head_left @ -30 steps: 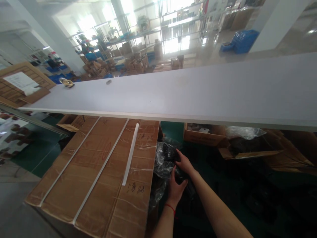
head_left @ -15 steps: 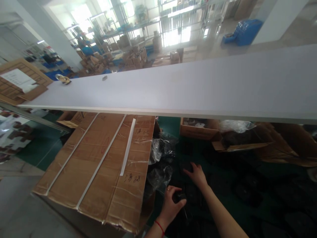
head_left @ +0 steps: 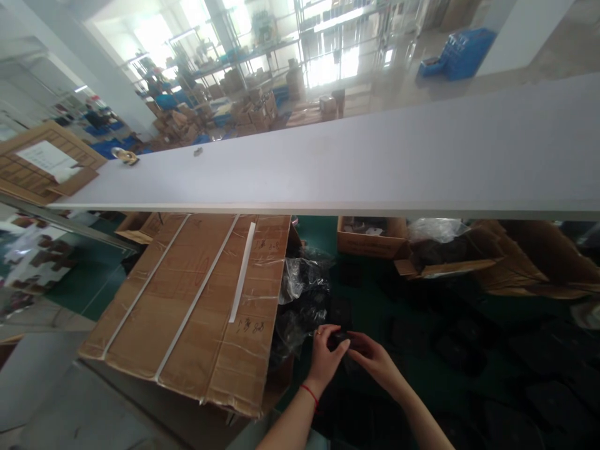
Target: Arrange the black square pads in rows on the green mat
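Note:
My left hand (head_left: pixel 325 357), with a red string at the wrist, is curled around a small black object (head_left: pixel 338 340) low in the middle of the view. My right hand (head_left: pixel 372 362) meets it from the right, fingers pinched on the same black object. Both hands hover over a dark floor area strewn with several black flat items (head_left: pixel 450 350). Just left of the hands lies a crumpled clear plastic bag (head_left: pixel 302 294) holding more black pieces, beside a big taped cardboard box (head_left: pixel 197 300).
A long white table (head_left: pixel 375 162) spans the view above the hands. Open cardboard boxes (head_left: pixel 375 240) and torn cardboard (head_left: pixel 515 262) sit under it. A tape roll (head_left: pixel 124 156) lies at the table's far left. Shelves and stacked boxes fill the background.
My right hand came back from reaching forward and joined the left hand on the black object. Both hands have moved away from the plastic bag, toward me.

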Demonstrator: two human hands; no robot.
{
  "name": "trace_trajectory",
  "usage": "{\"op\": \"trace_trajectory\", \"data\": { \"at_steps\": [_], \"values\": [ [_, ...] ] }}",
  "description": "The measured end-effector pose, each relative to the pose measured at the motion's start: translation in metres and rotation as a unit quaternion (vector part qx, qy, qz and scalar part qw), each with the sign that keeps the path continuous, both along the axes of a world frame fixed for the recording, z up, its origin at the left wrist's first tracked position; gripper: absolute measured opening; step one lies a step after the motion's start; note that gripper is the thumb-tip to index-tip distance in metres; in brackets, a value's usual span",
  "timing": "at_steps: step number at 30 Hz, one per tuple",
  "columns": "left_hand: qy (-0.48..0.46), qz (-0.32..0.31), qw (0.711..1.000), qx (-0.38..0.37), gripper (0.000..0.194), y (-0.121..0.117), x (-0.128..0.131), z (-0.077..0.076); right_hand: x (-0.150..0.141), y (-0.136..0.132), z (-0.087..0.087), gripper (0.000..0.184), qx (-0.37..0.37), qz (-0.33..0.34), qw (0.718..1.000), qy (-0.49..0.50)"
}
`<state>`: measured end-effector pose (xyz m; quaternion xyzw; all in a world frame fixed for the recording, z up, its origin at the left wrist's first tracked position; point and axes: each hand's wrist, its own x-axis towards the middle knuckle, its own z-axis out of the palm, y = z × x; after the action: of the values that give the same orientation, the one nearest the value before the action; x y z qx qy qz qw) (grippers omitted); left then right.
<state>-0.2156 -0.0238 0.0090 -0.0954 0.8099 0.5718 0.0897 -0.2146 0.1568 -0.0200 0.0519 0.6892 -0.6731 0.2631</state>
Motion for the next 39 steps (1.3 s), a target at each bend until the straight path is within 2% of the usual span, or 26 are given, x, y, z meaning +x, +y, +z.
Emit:
{"op": "trace_trajectory", "data": {
  "at_steps": [2, 5, 7, 9, 11, 13, 15, 16, 18, 19, 20, 21, 23, 25, 26, 29, 30, 32, 34, 36, 39],
  "values": [
    [-0.003, -0.007, 0.999, 0.033, 0.030, 0.003, 0.001, -0.003, 0.004, -0.001, -0.001, 0.058, 0.029, -0.016, 0.999, 0.010],
    [-0.029, 0.011, 0.997, 0.075, 0.028, 0.004, 0.005, -0.014, 0.007, -0.010, -0.007, 0.061, 0.050, 0.007, 0.998, 0.044],
    [-0.034, 0.021, 0.996, 0.083, 0.024, 0.005, 0.009, -0.020, 0.011, -0.024, -0.013, 0.061, 0.056, 0.024, 0.995, 0.076],
    [-0.025, 0.027, 0.996, 0.079, 0.023, 0.005, 0.013, -0.022, 0.015, -0.037, -0.020, 0.056, 0.080, 0.012, 0.994, 0.071],
    [-0.017, 0.057, 0.996, 0.064, 0.025, 0.001, 0.018, -0.018, 0.017, -0.042, -0.027, 0.053, 0.123, -0.015, 0.992, 0.035],
    [-0.051, 0.123, 0.989, 0.057, 0.031, -0.007, 0.025, -0.013, 0.016, -0.035, -0.030, 0.050, 0.155, -0.028, 0.987, 0.001],
    [-0.147, 0.237, 0.955, 0.099, 0.045, -0.018, 0.032, -0.011, 0.011, -0.014, -0.029, 0.045, 0.165, -0.035, 0.986, -0.010],
    [-0.205, 0.300, 0.921, 0.139, 0.050, -0.024, 0.034, -0.011, 0.006, 0.000, -0.026, 0.042, 0.172, -0.040, 0.984, -0.007],
    [-0.296, 0.405, 0.836, 0.223, 0.054, -0.034, 0.033, -0.016, -0.007, 0.029, -0.016, 0.041, 0.212, -0.059, 0.975, 0.011],
    [-0.318, 0.435, 0.803, 0.253, 0.055, -0.037, 0.029, -0.019, -0.015, 0.042, -0.010, 0.042, 0.248, -0.074, 0.966, 0.026],
    [-0.327, 0.449, 0.786, 0.271, 0.055, -0.039, 0.023, -0.023, -0.023, 0.051, -0.004, 0.043, 0.292, -0.090, 0.951, 0.050],
    [-0.327, 0.453, 0.782, 0.277, 0.054, -0.040, 0.016, -0.027, -0.031, 0.058, 0.001, 0.044, 0.340, -0.105, 0.931, 0.082],
    [-0.312, 0.447, 0.796, 0.261, 0.048, -0.040, -0.003, -0.034, -0.042, 0.059, 0.009, 0.047, 0.424, -0.114, 0.884, 0.161],
    [-0.281, 0.445, 0.821, 0.222, 0.036, -0.038, -0.024, -0.040, -0.046, 0.049, 0.009, 0.049, 0.470, -0.069, 0.852, 0.218],
    [-0.258, 0.444, 0.835, 0.197, 0.030, -0.038, -0.033, -0.041, -0.044, 0.042, 0.006, 0.052, 0.478, -0.030, 0.848, 0.230],
    [-0.164, 0.427, 0.882, 0.108, 0.017, -0.041, -0.054, -0.040, -0.032, 0.029, -0.010, 0.057, 0.444, 0.071, 0.864, 0.228],
    [-0.129, 0.417, 0.897, 0.075, 0.014, -0.044, -0.058, -0.038, -0.027, 0.030, -0.017, 0.056, 0.423, 0.075, 0.874, 0.226],
    [-0.063, 0.391, 0.918, 0.013, 0.009, -0.051, -0.063, -0.034, -0.021, 0.039, -0.028, 0.051, 0.385, 0.035, 0.895, 0.223],
    [-0.014, 0.368, 0.929, -0.041, 0.006, -0.058, -0.066, -0.031, -0.019, 0.053, -0.035, 0.050, 0.369, -0.026, 0.903, 0.217],
    [0.010, 0.357, 0.930, -0.086, 0.007, -0.065, -0.069, -0.032, -0.023, 0.065, -0.036, 0.051, 0.374, -0.052, 0.902, 0.210],
    [0.023, 0.360, 0.922, -0.139, 0.010, -0.068, -0.068, -0.034, -0.035, 0.069, -0.029, 0.059, 0.393, 0.008, 0.895, 0.211]
  ]
}}
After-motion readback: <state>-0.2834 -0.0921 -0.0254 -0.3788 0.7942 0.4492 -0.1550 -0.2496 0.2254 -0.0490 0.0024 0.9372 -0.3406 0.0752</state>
